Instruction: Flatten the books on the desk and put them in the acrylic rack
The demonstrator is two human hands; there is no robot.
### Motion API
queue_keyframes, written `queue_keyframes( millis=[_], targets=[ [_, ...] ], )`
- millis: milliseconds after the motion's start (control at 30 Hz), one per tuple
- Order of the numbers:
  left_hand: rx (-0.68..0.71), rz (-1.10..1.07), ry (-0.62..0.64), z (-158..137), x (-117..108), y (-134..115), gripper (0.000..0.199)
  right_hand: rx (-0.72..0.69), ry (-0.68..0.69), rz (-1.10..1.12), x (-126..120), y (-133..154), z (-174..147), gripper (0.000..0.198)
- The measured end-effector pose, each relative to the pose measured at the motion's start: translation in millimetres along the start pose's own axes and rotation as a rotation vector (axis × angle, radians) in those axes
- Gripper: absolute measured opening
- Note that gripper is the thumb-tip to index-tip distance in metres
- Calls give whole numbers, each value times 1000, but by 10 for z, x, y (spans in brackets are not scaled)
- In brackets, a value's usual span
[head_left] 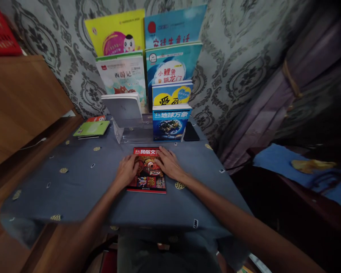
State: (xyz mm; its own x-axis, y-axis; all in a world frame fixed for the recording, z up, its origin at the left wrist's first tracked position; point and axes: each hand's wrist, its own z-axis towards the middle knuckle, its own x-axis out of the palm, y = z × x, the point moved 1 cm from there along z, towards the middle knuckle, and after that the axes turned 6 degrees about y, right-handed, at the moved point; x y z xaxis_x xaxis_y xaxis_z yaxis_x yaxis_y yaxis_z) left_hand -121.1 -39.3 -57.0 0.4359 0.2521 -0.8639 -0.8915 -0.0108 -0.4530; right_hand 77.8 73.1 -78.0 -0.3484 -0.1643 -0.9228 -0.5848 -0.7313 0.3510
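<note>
Left hand [127, 169] and right hand [170, 165] resting on a red book [148, 167], both grips released; blue tablecloth [82, 193] beneath, bookstand [135, 135] behind

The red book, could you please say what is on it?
The left hand and right hand rest on the red book, at its sides; the parts beneath them are hidden.
</note>
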Motion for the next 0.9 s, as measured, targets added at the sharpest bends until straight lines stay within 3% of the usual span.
queue_keyframes(
  millis=[100, 267, 333, 433, 633, 800, 900],
  targets=[
    [-74, -268, -60, 153, -31, 37, 33, 5, 4, -4, -19, 7, -10, 50],
    [-465, -1060, -99, 376, -65, 128, 31, 23, 10, -7, -21, -10, -13, 51],
    [-539, -1232, -76, 440, -22, 117, 26, 9, -8, 2, 5, -43, -14, 51],
    [-541, -1333, -20, 505, 65, 60, 15, -28, -62, 36, 66, -120, -15, 51],
    [-490, -1526, 31, 529, 101, -15, 11, -43, -172, 177, 144, -264, -28, 52],
    [-441, -1618, 14, 526, 39, -42, 13, 0, -235, 386, 28, -222, -67, 60],
    [-403, -1674, -34, 535, -18, -36, 19, 50, -231, 624, -100, -127, -74, 59]
  ],
)
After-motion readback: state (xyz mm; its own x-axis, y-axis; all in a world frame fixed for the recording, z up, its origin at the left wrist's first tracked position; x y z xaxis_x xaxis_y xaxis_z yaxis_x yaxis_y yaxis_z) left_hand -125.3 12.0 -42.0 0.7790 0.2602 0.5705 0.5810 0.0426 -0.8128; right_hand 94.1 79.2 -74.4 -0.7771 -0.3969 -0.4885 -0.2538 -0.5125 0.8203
